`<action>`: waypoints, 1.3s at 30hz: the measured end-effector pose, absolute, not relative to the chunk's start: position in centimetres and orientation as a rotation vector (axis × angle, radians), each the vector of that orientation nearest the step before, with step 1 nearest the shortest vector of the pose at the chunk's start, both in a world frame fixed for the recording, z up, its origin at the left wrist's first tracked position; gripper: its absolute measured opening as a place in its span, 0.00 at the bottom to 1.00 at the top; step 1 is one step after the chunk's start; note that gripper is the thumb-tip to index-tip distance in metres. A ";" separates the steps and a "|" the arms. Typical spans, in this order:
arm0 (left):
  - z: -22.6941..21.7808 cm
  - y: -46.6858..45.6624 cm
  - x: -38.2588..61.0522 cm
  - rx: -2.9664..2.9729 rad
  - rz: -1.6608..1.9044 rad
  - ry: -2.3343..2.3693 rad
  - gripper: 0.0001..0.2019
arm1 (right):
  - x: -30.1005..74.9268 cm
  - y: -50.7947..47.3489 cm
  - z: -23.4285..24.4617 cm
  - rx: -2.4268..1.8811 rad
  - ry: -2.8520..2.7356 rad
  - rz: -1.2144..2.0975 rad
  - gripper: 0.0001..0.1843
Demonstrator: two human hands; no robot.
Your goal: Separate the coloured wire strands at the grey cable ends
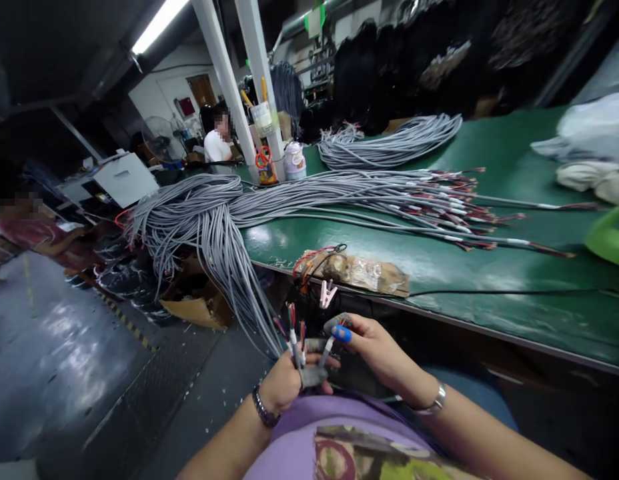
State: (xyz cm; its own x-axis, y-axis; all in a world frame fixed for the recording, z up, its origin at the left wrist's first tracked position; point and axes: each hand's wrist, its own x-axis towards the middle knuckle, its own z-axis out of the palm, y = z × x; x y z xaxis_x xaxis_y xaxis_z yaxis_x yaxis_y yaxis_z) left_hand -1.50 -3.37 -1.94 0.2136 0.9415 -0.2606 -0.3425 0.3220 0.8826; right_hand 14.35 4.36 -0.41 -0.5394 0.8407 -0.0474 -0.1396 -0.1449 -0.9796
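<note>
Several grey cables (295, 350) are gripped in my left hand (284, 381), their stripped ends with thin coloured wires pointing up. One cable end (327, 348) with a white band leans right, from my left thumb toward my right hand (367, 339). My right fingers pinch the coloured wires at its tip. Blue tape wraps one right finger, and grey coverings sit on other fingertips of both hands. From a large bundle of grey cables (224, 220) on the table, a strand hangs over the edge down toward my left hand.
A wooden block (369, 273) with a pink clip (327, 294) lies at the green table's (514, 287) near edge. Behind are a coiled cable bundle (389, 143), orange-handled scissors (263, 157) and a lidded jar (294, 161). A cardboard box (197, 310) stands on the floor. Two people are at left.
</note>
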 end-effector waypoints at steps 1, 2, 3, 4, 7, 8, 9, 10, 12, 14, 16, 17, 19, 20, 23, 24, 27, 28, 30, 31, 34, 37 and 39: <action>-2.0 -3.5 -1.7 0.789 1.020 0.947 0.20 | 14.6 4.6 -0.2 -0.832 -1.414 1.765 0.16; -2.0 -3.5 -1.8 0.789 1.018 0.960 0.17 | 14.7 4.7 0.0 -0.825 -1.434 1.781 0.16; -2.0 -3.5 -1.9 0.786 1.022 0.975 0.16 | 14.8 4.9 0.1 -0.805 -1.472 1.813 0.17; -1.9 -3.3 -1.8 0.780 1.028 0.989 0.16 | 14.7 5.1 0.2 -0.782 -1.519 1.850 0.17; -1.7 -2.7 -1.2 0.776 1.025 1.039 0.17 | 14.2 5.4 0.1 -0.723 -1.643 1.933 0.19; -1.6 -2.5 -1.0 0.788 1.026 1.072 0.17 | 14.0 5.4 0.0 -0.731 -1.658 1.933 0.19; -1.6 -2.3 -0.7 0.806 1.038 1.117 0.18 | 13.9 5.5 -0.2 -0.758 -1.652 1.922 0.19; -1.7 -2.3 -0.5 0.826 1.066 1.170 0.19 | 13.9 5.4 -0.3 -0.798 -1.626 1.903 0.19; -1.9 -2.3 -0.2 0.856 1.156 1.267 0.20 | 14.1 5.3 -0.8 -0.887 -1.532 1.878 0.21; -2.0 -2.5 0.0 0.857 1.240 1.319 0.19 | 14.4 5.0 -1.3 -0.939 -1.416 1.891 0.22; -2.0 -2.7 0.2 0.833 1.271 1.330 0.18 | 14.6 4.6 -1.8 -0.957 -1.363 1.915 0.23; -2.0 -2.7 0.2 0.816 1.269 1.324 0.18 | 14.7 4.5 -1.9 -0.958 -1.371 1.919 0.23; -2.1 -2.7 0.4 0.784 1.261 1.298 0.17 | 14.5 4.2 -2.1 -0.948 -1.439 1.891 0.23; -2.2 -2.6 0.5 0.774 1.259 1.286 0.16 | 14.3 4.1 -2.0 -0.934 -1.477 1.874 0.22; -2.4 -2.5 0.5 0.768 1.243 1.267 0.16 | 13.8 4.2 -1.4 -0.847 -1.563 1.869 0.20; -2.4 -2.5 0.5 0.777 1.218 1.262 0.17 | 13.6 4.2 -1.1 -0.807 -1.584 1.887 0.20; -2.0 -2.5 0.1 0.834 1.102 1.254 0.17 | 13.4 4.5 -0.3 -0.698 -1.652 1.970 0.17; -1.9 -2.4 0.0 0.857 1.071 1.260 0.17 | 13.3 4.6 -0.1 -0.677 -1.668 1.991 0.17; -1.7 -2.3 -0.2 0.895 1.061 1.292 0.17 | 13.3 4.9 0.1 -0.684 -1.682 1.984 0.16; -1.7 -2.3 -0.3 0.912 1.080 1.317 0.17 | 13.2 5.1 0.0 -0.709 -1.676 1.948 0.16; -2.1 -2.1 -0.1 0.930 1.173 1.423 0.17 | 13.2 5.4 -0.3 -0.794 -1.615 1.833 0.18; -2.6 -2.0 0.2 0.886 1.255 1.477 0.16 | 13.1 5.5 -1.0 -0.866 -1.533 1.828 0.20; -2.6 -1.9 0.3 0.829 1.312 1.453 0.15 | 13.1 5.3 -1.4 -0.890 -1.494 1.841 0.21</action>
State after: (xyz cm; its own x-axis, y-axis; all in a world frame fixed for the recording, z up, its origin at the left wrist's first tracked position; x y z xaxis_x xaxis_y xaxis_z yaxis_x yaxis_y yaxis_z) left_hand 0.32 -1.91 -2.57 -0.2948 0.9314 -0.2132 -0.1173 0.1862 0.9755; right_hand 13.09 5.27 -1.36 -0.5954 0.7932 -0.1274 -0.0390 -0.1869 -0.9816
